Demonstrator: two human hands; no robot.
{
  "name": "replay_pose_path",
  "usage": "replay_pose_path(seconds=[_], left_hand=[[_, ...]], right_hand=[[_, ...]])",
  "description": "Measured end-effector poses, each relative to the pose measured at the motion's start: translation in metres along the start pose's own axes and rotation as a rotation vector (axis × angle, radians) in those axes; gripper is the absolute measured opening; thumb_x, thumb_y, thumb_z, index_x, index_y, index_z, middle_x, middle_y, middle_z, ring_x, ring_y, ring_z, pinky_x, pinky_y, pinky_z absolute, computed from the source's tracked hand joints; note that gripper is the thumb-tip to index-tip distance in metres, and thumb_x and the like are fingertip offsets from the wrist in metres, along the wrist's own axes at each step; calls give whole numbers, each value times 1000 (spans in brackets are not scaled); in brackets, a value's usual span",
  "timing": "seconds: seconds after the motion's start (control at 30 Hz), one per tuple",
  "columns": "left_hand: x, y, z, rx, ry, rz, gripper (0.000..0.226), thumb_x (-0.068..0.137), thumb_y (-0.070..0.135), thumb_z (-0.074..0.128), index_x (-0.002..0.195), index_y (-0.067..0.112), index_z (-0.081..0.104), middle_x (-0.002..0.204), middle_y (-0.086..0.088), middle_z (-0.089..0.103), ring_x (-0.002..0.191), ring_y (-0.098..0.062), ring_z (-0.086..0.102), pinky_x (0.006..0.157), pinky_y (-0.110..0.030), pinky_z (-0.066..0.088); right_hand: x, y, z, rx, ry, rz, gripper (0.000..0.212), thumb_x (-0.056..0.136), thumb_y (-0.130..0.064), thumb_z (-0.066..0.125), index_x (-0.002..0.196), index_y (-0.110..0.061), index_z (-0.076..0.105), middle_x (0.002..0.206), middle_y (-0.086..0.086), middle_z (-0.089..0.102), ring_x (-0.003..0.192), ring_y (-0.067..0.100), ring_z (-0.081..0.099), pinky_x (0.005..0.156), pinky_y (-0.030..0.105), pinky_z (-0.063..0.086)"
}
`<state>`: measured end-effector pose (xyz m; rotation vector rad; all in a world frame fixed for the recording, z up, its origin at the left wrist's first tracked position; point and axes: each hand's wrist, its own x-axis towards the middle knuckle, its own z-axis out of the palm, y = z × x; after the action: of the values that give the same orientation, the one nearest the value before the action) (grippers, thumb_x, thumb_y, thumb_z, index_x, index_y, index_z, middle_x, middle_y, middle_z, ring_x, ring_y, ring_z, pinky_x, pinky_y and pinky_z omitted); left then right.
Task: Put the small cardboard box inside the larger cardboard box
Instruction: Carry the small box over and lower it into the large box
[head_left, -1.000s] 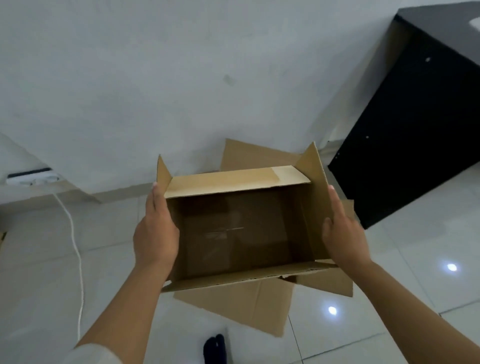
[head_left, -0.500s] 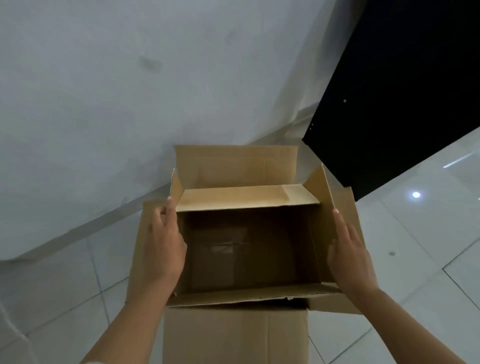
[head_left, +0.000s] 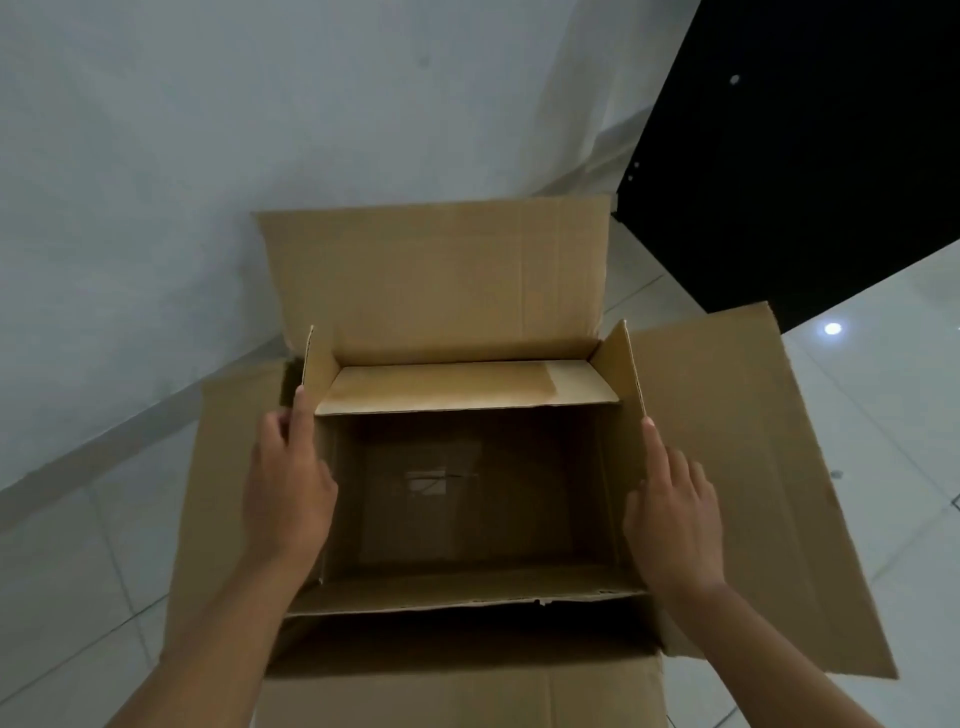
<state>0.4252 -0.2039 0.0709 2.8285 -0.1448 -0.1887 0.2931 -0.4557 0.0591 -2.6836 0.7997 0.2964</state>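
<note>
The small cardboard box (head_left: 467, 387) is open-topped and empty, and I hold it between both palms. My left hand (head_left: 288, 486) presses flat on its left wall. My right hand (head_left: 672, 512) presses flat on its right wall. The small box sits over the mouth of the larger cardboard box (head_left: 727, 467), whose four flaps spread out around it: back flap upright, side flaps splayed left and right, front flap toward me. The larger box's inside is hidden by the small one.
A white wall (head_left: 260, 130) rises behind the boxes. A black cabinet (head_left: 805, 156) stands at the back right. Glossy white floor tiles (head_left: 883, 389) lie on both sides.
I have carried the small box forward and down over the larger box. The larger box's flaps now surround it on all sides, and the view has closed in.
</note>
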Motion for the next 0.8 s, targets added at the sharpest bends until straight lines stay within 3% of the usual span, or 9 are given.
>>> replay_pose_path(seconds=[0.1, 0.17, 0.3, 0.43, 0.53, 0.63, 0.73, 0.8], left_hand=[[5, -12, 27, 5, -11, -13, 68, 76, -10, 54, 137, 9, 29, 117, -27, 45, 72, -25, 48, 56, -31, 41], [6, -18, 42, 22, -13, 0, 67, 76, -10, 56, 136, 7, 30, 115, -28, 47, 71, -26, 49, 56, -31, 41], [10, -28, 64, 93, -3, 17, 66, 76, -7, 57, 135, 5, 31, 113, -29, 49, 78, -34, 53, 65, -40, 46], [10, -37, 76, 231, 21, 25, 64, 77, 2, 60, 134, 1, 31, 117, -32, 48, 104, -45, 47, 91, -58, 34], [9, -47, 76, 248, -86, -13, 69, 86, 22, 50, 140, 4, 13, 150, -21, 19, 137, -39, 14, 107, -63, 6], [9, -58, 71, 213, -160, -66, 78, 89, 45, 37, 139, 12, -12, 151, -4, -18, 138, -29, -14, 108, -66, 2], [-1, -63, 58, 222, -160, -46, 82, 78, 62, 21, 132, 21, -25, 145, -2, -24, 136, -30, -17, 107, -63, -2], [-11, -66, 51, 234, -194, -94, 84, 72, 65, 20, 132, 25, -23, 149, -7, -21, 138, -36, -12, 107, -63, 1]], right_hand=[[10, 7, 28, -78, 127, -39, 75, 64, 3, 72, 132, 1, 39, 79, 15, 59, 64, 21, 45, 61, 40, 50], [15, 13, 45, -121, 181, -50, 71, 62, 3, 73, 127, 4, 44, 77, 19, 59, 62, 29, 51, 59, 43, 51], [22, 22, 64, -228, 280, -84, 49, 78, -13, 38, 122, 3, 48, 80, 21, 58, 66, 34, 50, 57, 41, 47], [24, 26, 75, -177, 312, -24, 51, 78, -19, 35, 125, -3, 44, 105, 22, 50, 87, 34, 40, 70, 47, 46], [25, 32, 78, -193, 263, -50, 56, 80, -23, 38, 133, -6, 32, 135, 14, 26, 117, 33, 28, 96, 47, 27], [23, 37, 78, -236, 157, -48, 61, 85, -34, 28, 141, -11, 17, 149, 16, 19, 135, 31, 10, 107, 43, 5], [15, 38, 71, -209, 89, -16, 65, 87, -45, 25, 143, -15, 11, 153, 17, 18, 139, 30, 3, 112, 37, -9], [8, 36, 67, -184, 69, -10, 69, 85, -54, 22, 143, -22, 2, 154, 11, 4, 140, 29, -6, 109, 33, -23]])
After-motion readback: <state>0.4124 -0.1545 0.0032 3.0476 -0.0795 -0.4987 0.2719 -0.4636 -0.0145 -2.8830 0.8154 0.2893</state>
